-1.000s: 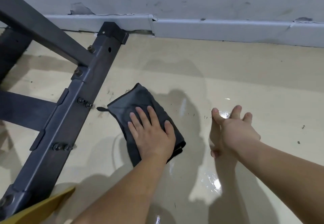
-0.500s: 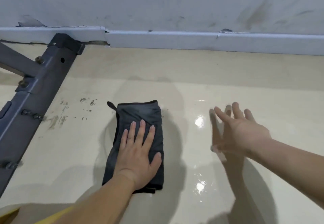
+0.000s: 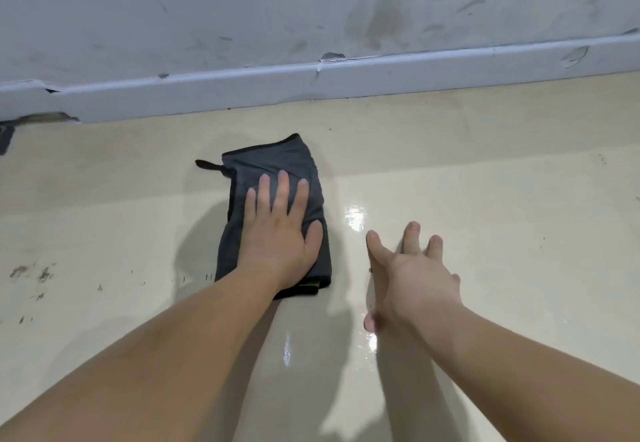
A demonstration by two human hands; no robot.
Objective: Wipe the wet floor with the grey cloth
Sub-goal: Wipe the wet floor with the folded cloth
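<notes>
A dark grey folded cloth (image 3: 277, 161) lies on the glossy beige floor (image 3: 485, 199), a short way from the wall. My left hand (image 3: 280, 234) presses flat on the cloth's near half, fingers straight and close together. My right hand (image 3: 412, 275) hovers just right of the cloth with fingers spread and nothing in it. Wet shine shows on the floor between and below the hands, brightest at a wet patch (image 3: 356, 216).
A chipped white skirting board (image 3: 346, 78) runs along the scuffed grey wall (image 3: 311, 9). Dark dirt marks (image 3: 31, 272) dot the floor at the left. A dark frame corner (image 3: 5, 137) peeks in at the left edge.
My left hand has slid the cloth to the right, away from the dark metal frame, which has nearly left the view. The right hand stays spread beside the cloth.
</notes>
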